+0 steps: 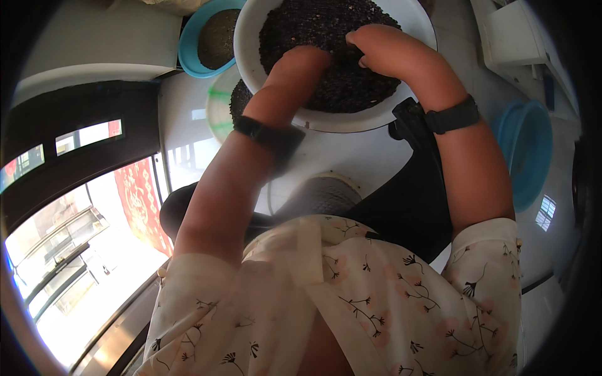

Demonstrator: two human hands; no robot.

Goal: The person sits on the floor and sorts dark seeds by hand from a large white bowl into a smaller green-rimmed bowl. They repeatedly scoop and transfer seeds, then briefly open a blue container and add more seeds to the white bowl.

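Note:
A wide white basin (254, 70) holds a broad layer of small dark beans or seeds (348, 94), with a few pale bits among them. My left hand (308, 58) reaches into the basin with its fingers hidden, low over the dark pile. On the right side of the same pile, my right hand (376, 49) is bent inward, its fingertips at the seeds; whether it pinches anything is not visible. Both wrists wear dark bands.
A blue basin (186, 47) with greyish-brown grains stands at the upper left. Below it, a pale green-marked basin (218, 110) with dark seeds lies partly under the white one. Blue basins (531, 155) stand at the right on the shiny floor. A white appliance or furniture piece (512, 37) is at the upper right.

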